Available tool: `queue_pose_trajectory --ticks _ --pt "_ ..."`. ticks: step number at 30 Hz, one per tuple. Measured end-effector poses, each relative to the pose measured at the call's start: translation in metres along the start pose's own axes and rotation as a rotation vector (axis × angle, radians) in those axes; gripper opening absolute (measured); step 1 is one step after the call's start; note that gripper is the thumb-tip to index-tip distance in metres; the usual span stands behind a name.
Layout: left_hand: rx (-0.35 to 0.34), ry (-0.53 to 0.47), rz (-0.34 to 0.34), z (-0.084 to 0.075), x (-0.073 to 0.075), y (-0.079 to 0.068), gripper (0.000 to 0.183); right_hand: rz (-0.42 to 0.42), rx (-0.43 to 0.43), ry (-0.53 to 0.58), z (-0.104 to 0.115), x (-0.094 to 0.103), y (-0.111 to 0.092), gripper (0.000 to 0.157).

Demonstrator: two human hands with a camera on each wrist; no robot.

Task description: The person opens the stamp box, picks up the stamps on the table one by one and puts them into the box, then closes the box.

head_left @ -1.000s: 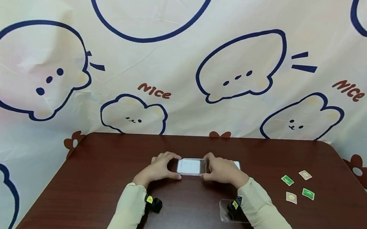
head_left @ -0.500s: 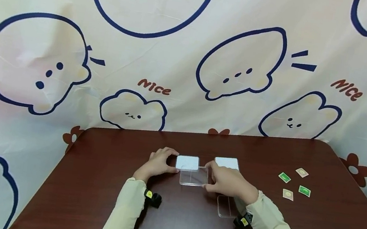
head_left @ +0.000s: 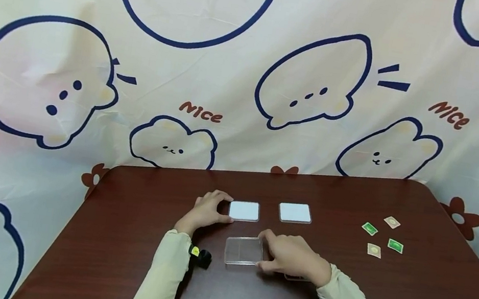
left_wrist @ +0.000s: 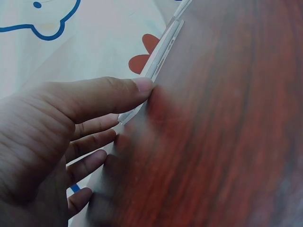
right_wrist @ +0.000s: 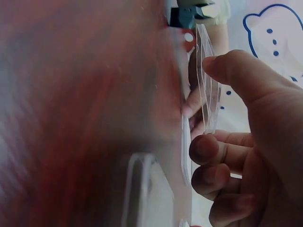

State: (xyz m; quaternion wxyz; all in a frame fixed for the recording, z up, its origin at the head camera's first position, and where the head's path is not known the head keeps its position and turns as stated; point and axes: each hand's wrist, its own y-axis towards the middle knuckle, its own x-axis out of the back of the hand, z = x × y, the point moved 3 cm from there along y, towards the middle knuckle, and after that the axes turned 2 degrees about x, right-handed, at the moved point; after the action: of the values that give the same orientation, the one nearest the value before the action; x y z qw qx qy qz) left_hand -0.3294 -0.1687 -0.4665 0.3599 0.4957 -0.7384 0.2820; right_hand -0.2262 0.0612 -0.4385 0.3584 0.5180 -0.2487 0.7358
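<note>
In the head view, your left hand (head_left: 204, 213) sits just left of the frame's centre, below mid-height, pinching the left end of a white-topped case (head_left: 244, 211) between thumb and forefinger. The left wrist view shows your thumb along the case's near edge, with the other fingers (left_wrist: 87, 164) spread loosely below it. That case lies on the brown worktop (head_left: 111, 259).

Your right hand (head_left: 293, 257), lower and right of centre, grips a clear plastic lid (head_left: 244, 251) by its right end. The lid is below the case in the head view and apart from it; in the right wrist view it stands off the surface, between your thumb and fingers.

A second white-topped case (head_left: 295, 212) lies to the right of the first, near the middle of the frame. Part of another clear piece (head_left: 296, 278) shows beneath your right hand, mostly hidden. Farther right, four small cards lie scattered: two green cards (head_left: 369, 228) and two pale cards (head_left: 374, 251).
</note>
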Motion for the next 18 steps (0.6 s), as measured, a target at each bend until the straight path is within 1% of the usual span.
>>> queue_pose_trajectory --ticks 8,14,18 --pt "-0.024 0.017 -0.003 -0.001 -0.001 0.002 0.055 0.010 -0.006 -0.069 0.007 -0.011 -0.002 0.056" --pt "0.003 0.007 0.003 0.000 0.001 0.001 0.054 0.029 -0.007 -0.082 0.011 -0.015 -0.002 0.057" --pt "0.011 0.003 0.004 -0.001 0.002 0.000 0.054 0.025 -0.007 -0.094 0.012 -0.017 -0.003 0.056"
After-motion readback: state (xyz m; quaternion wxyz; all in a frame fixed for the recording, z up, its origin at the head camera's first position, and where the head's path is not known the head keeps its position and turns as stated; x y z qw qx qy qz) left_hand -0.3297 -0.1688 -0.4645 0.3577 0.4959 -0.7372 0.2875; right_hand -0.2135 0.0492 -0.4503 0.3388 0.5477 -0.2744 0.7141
